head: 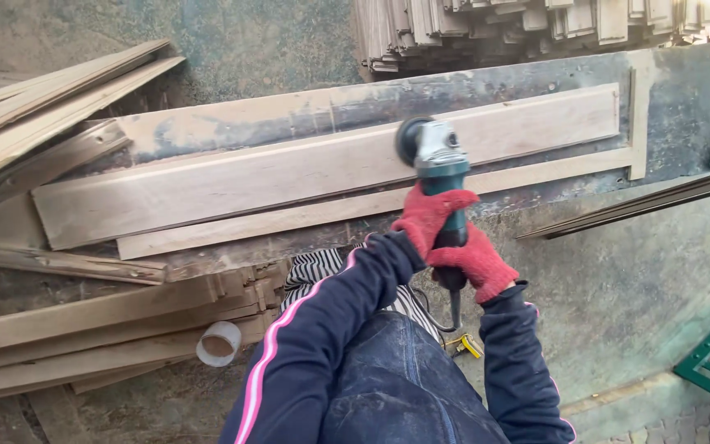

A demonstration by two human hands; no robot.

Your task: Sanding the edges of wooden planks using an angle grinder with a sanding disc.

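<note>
— How far has the sanding got, from where you stand?

— From the head view, the angle grinder (435, 160) sits a little past the middle of the long plank (289, 177), disc down on its upper edge. The plank looks pale and even on both sides of the tool, so I'd judge much of the face is done, though I can't really tell sanded wood from raw at this angle.

— And the hands?

— Both in red gloves. The left hand (427, 215) is wrapped tight round the green body; the right hand (477, 265) is closed round the tail end, just above the cord.

— Where does the plank lie?

— Flat on the dusty workbench (684, 107), a thinner strip (355, 205) just below it, loose boards (84, 321) stacked at the left.
</note>
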